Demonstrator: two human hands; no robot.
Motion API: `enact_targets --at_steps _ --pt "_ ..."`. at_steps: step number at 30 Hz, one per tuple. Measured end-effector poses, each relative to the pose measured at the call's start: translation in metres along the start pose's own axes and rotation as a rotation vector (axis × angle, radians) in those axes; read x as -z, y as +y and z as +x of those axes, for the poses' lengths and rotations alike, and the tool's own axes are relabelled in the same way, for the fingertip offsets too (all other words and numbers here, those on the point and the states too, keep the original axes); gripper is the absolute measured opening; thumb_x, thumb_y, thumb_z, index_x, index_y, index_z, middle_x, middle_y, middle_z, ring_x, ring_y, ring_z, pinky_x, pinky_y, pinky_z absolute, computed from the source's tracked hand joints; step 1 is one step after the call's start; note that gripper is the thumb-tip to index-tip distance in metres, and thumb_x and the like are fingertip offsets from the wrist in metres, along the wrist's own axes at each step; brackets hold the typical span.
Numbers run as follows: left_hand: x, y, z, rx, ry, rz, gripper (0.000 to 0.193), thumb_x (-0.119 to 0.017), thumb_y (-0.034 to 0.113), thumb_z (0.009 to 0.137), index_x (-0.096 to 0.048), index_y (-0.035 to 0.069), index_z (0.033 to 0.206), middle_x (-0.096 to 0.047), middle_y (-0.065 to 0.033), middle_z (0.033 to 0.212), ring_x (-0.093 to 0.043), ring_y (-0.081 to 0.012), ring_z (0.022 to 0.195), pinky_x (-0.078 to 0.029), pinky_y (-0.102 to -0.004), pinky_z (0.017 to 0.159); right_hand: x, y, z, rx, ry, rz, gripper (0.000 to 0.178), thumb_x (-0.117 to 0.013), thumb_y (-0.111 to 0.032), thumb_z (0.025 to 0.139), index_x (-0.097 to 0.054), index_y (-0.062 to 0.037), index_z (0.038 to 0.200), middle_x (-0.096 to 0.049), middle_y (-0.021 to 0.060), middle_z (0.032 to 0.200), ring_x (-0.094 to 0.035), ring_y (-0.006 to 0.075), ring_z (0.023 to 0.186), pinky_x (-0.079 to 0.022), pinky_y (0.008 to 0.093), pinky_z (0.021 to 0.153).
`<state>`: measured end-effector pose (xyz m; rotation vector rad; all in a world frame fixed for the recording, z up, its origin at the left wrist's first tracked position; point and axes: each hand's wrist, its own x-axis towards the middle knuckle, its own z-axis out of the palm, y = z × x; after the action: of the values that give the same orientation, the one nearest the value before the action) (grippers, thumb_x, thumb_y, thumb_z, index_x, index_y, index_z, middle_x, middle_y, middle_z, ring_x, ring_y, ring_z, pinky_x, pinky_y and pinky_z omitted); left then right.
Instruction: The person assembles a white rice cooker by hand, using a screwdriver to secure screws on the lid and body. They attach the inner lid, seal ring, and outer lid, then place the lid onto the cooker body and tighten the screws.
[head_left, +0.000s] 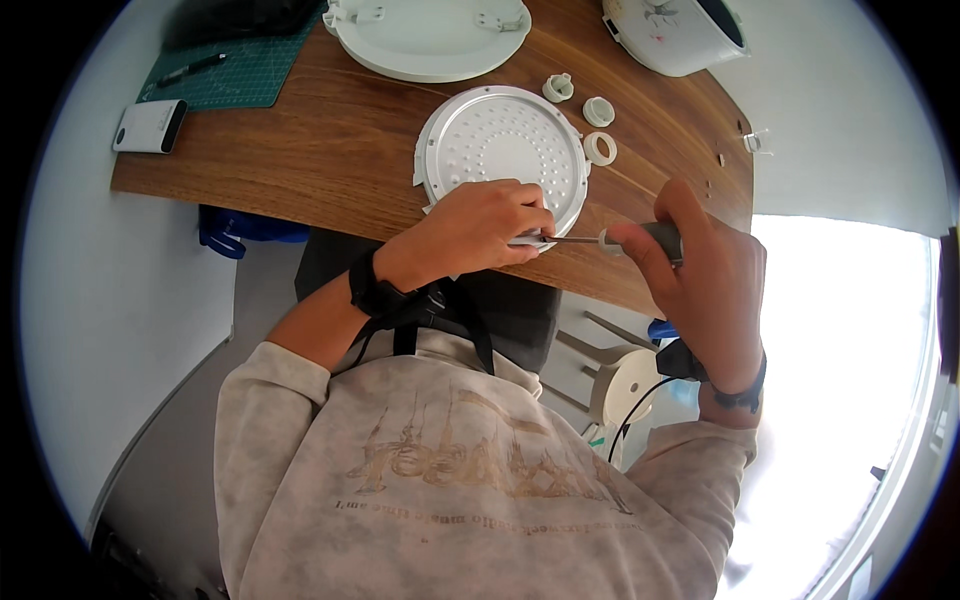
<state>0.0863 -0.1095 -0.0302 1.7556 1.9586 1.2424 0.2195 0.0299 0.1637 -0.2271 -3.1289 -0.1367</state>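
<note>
Wood-grain tabletop point(335, 150). Right fingers point(684, 208) grip screwdriver point(664, 237); left fingers point(532, 216) curled over dimpled metal disc point(485, 145) beneath, hold unclear. Keep shaft point(578, 239) straight.

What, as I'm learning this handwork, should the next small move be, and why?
Probably shift the left hand to check how the screwdriver sits: the right hand holds it at the near rim of the round metal plate, where the left hand partly hides its tip.

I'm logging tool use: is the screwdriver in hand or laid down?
In hand: the right hand grips the screwdriver's handle, its shaft pointing toward the left hand.
</note>
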Motion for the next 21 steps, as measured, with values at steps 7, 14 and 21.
enact_targets --at_steps 7,14,21 --pt "0.001 0.002 -0.001 -0.004 0.006 -0.002 0.018 -0.078 0.02 0.084 -0.074 0.014 0.1 -0.064 -0.0003 0.1 -0.066 -0.0203 0.092 -0.055 -0.0353 0.077 -0.01 -0.004 0.001 0.21 0.194 0.386 0.026 -0.078 -0.018 0.087 -0.06 -0.0077 0.103 -0.069 0.0083 0.087 -0.067 0.0289 0.068 -0.05 0.0384 0.056" --pt "0.0 0.001 0.0 -0.013 0.015 0.002 0.017 -0.078 0.019 0.084 -0.075 0.014 0.1 -0.064 -0.0003 0.1 -0.066 -0.0199 0.092 -0.055 -0.0348 0.076 0.001 -0.005 -0.007 0.066 0.036 0.139 0.028 -0.08 -0.022 0.088 -0.06 -0.0078 0.1 -0.066 0.0102 0.084 -0.065 0.0301 0.064 -0.049 0.0392 0.056" --pt "-0.001 0.001 -0.001 0.007 0.003 0.006 0.019 -0.079 0.018 0.083 -0.075 0.014 0.1 -0.064 -0.0001 0.101 -0.066 -0.0198 0.091 -0.055 -0.0351 0.077 -0.008 -0.003 -0.004 0.084 0.14 0.384 0.033 -0.079 -0.014 0.087 -0.055 -0.0071 0.108 -0.068 0.0103 0.087 -0.063 0.0329 0.061 -0.051 0.0383 0.059"
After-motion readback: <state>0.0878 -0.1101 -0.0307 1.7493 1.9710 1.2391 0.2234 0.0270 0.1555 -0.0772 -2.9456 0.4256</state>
